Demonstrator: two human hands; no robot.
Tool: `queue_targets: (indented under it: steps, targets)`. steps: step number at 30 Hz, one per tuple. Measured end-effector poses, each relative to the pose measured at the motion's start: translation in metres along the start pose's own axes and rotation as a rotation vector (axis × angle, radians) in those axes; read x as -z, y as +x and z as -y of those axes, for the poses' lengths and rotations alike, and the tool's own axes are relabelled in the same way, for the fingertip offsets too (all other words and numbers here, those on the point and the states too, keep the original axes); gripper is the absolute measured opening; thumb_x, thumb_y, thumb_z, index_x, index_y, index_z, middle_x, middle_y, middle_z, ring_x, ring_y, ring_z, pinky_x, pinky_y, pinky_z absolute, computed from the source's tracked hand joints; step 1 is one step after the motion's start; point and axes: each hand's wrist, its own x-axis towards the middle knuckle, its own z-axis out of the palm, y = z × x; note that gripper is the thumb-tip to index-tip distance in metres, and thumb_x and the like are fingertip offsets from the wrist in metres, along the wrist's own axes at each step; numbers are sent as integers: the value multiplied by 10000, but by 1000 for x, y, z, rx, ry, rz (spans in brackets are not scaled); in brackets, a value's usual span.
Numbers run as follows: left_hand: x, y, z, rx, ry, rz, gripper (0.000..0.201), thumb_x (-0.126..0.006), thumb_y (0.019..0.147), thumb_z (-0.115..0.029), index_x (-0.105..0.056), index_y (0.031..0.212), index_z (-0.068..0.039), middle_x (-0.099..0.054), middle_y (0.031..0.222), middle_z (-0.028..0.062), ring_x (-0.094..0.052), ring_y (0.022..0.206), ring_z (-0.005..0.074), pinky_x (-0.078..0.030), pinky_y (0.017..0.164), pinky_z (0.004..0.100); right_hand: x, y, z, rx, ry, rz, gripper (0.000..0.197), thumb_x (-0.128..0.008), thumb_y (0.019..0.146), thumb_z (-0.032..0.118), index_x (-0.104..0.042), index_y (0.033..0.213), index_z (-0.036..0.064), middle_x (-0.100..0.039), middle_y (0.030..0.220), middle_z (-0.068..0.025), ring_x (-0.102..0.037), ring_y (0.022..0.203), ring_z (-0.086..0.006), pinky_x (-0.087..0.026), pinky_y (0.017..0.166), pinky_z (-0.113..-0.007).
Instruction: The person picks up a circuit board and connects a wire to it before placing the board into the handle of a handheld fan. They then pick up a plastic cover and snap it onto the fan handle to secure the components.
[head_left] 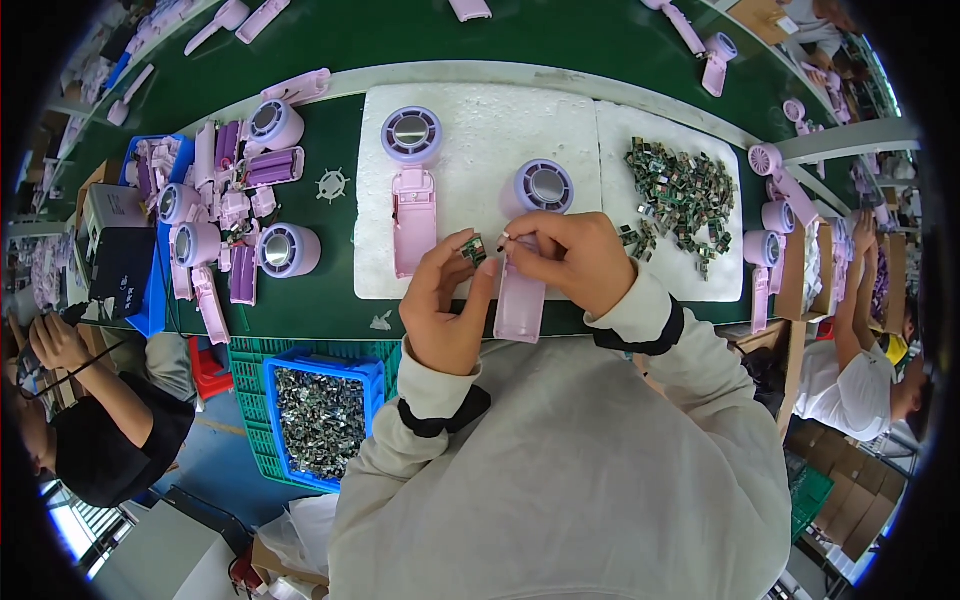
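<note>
Between the thumb and fingers of my left hand [440, 305] is a small green circuit board [474, 250]. My right hand [580, 262] is closed in a pinch at the neck of a pink handheld fan [546, 188], right beside the board; a tiny part shows at its fingertips, too small to name. The fan's handle [519, 305] lies opened toward me, its round purple head pointing away. Left of it, another pink fan [411, 135] lies on the white foam board [470, 110], its handle shell [415, 225] open as well.
A heap of small circuit boards [685, 195] covers the foam's right part. Fans and purple-pink handle parts [240, 200] crowd the left, by a blue bin [160, 300]. Below the table edge stands a blue crate [372, 380] of boards. Co-workers sit on both sides.
</note>
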Motion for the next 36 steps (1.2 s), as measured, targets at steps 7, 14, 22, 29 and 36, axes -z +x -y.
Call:
queue_targets:
  steps: [7,14,22,29,36]
  targets:
    - [-1,-1,-2,-74,61,63,343,-660,972,15,-640,1314,2,-714,1079,107,-711,926,157,-565,822,278,7,0,8,-127,186,23,141,-749,911,137,-736,1016,45,-423,542,20,-380,511,-60,-314,487,-260]
    - [3,-2,1,-92,146,76,302,-679,961,12,-687,1263,-3,-728,1138,136,-720,936,162,-565,829,280,7,-2,7,-101,172,22,137,-748,910,126,-734,1016,39,-417,543,27,-384,515,-56,-316,494,-254]
    - [3,0,2,-90,13,98,294,-673,959,39,-690,1251,16,-718,1177,140,-704,1013,168,-573,820,270,8,-5,6,-136,240,10,141,-768,892,103,-753,1017,38,-400,551,37,-368,526,-49,-300,502,-253]
    - [13,14,15,104,-275,334,264,-635,978,49,-687,1235,21,-696,1184,156,-693,1045,202,-620,854,316,21,-6,-4,-175,348,77,183,-804,862,92,-776,1038,49,-370,580,56,-320,556,-43,-262,526,-260]
    - [5,8,21,114,-340,389,241,-619,985,47,-683,1218,32,-689,1124,162,-700,994,229,-644,866,361,28,-14,-5,-209,396,122,147,-778,879,68,-766,1025,53,-338,579,62,-315,563,-38,-282,549,-252]
